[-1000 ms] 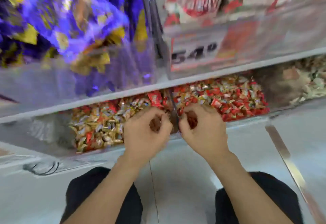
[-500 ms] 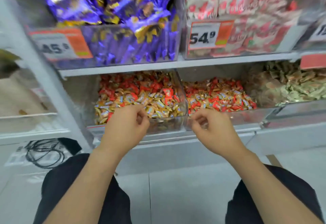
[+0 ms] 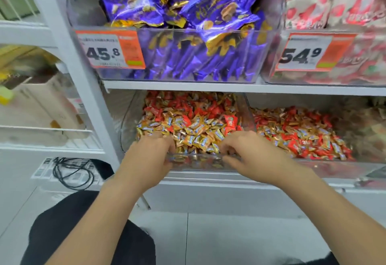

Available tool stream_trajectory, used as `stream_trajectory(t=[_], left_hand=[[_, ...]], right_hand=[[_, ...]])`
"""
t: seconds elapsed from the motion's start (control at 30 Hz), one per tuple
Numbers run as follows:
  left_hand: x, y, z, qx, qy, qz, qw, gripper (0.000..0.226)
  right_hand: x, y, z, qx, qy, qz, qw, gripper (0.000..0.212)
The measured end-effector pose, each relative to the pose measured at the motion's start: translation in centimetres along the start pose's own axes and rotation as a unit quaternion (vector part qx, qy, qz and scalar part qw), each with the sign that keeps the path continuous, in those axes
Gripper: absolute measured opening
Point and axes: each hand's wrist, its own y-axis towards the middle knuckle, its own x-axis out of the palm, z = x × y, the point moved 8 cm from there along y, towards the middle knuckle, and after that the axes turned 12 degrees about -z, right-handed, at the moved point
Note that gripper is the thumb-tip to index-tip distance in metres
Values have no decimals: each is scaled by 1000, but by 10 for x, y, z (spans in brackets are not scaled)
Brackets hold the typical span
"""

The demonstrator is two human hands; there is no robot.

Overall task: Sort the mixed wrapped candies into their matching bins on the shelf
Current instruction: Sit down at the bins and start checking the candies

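Note:
A clear left bin [image 3: 127, 131] on the lower shelf holds mixed candies: gold-wrapped candies [image 3: 194, 135] at the front, red-wrapped candies [image 3: 188, 103] at the back. To its right, another clear bin [image 3: 325, 165] holds the same red and gold mix [image 3: 296, 135]. My left hand [image 3: 146, 160] and my right hand [image 3: 254, 158] both hook over the left bin's front rim. Their fingers curl down among the gold candies and the thumbs lie outside the front wall. Whether any candy is between the fingers is hidden.
On the upper shelf [image 3: 208, 87] stand a bin of purple packets [image 3: 188, 55] with a 45.8 price tag [image 3: 108, 51] and a bin of red-and-white packets [image 3: 334, 14] tagged 54.9. A white shelf post [image 3: 69, 55] rises at left. Black cables [image 3: 71, 172] lie on the floor.
Both hands have moved forward from in front of the shelf edge onto the left bin's front rim and spread further apart. The view has steadied and come closer to the shelves.

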Motion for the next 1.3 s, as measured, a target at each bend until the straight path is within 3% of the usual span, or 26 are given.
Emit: stream_trajectory(t=[0.17,0.3,0.57,0.7,0.97,1.13,1.23,1.3], left_hand=[[-8,7,-11,-18,-33,15,999,8],[1,12,-9,-22,-8,32,999,14],[-9,-8,-3,40,44,139,989,31],[-8,-27,4,72,57,148,985,31],[6,-25,12,46,74,59,994,22],[-17,-25,75,159,40,167,972,13],[-22,-15,118,209,8,213,954,5],[-22,-7,138,216,-11,232,948,4]], right_hand=[[17,-4,-4,44,-68,53,995,19],[22,-8,-8,65,-83,163,981,21],[-1,-17,-25,56,-68,272,958,25],[-3,-33,-31,40,-88,259,961,26],[18,-40,-42,4,-170,194,966,30],[16,-32,-37,-60,-143,82,984,11],[3,-39,-25,-100,-26,59,993,7],[-17,-50,-8,-107,40,92,989,8]])
